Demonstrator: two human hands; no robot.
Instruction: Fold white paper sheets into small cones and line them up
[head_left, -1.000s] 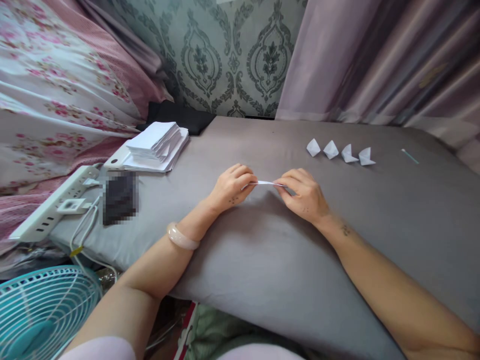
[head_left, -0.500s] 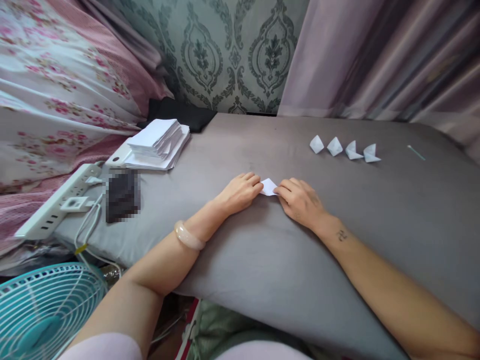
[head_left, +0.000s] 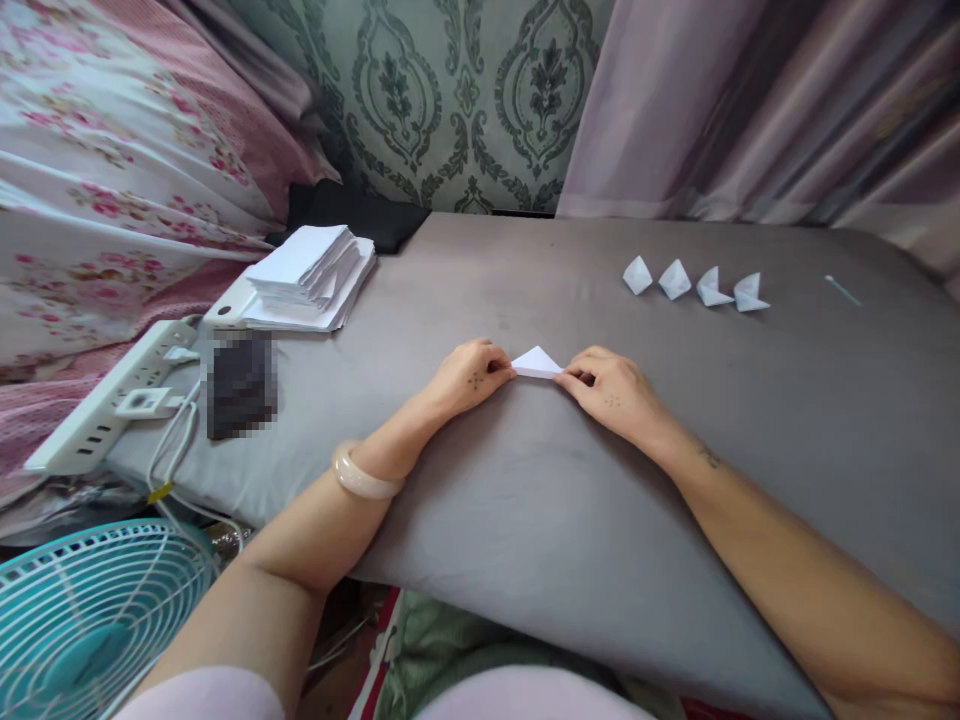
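A small white folded paper (head_left: 537, 363) is held just over the grey-covered surface (head_left: 480, 480), its peak pointing away from me and a flat band along its near edge. My left hand (head_left: 472, 378) pinches its left corner between thumb and fingers. At the opposite corner, my right hand (head_left: 606, 385) grips the paper the same way. Beyond my right hand, several folded white paper pieces (head_left: 675, 280) stand in a row, shaped like little boats.
A stack of white paper sheets (head_left: 300, 275) lies at the back left. Near it are a blurred dark object (head_left: 241, 385) and a white power strip (head_left: 112, 400) with cables. A teal fan (head_left: 97, 620) stands at lower left. A thin stick (head_left: 844, 290) lies far right.
My hands have moved slightly apart, and the paper between them now looks like a wide triangle instead of a small diamond. The view has shifted a little.
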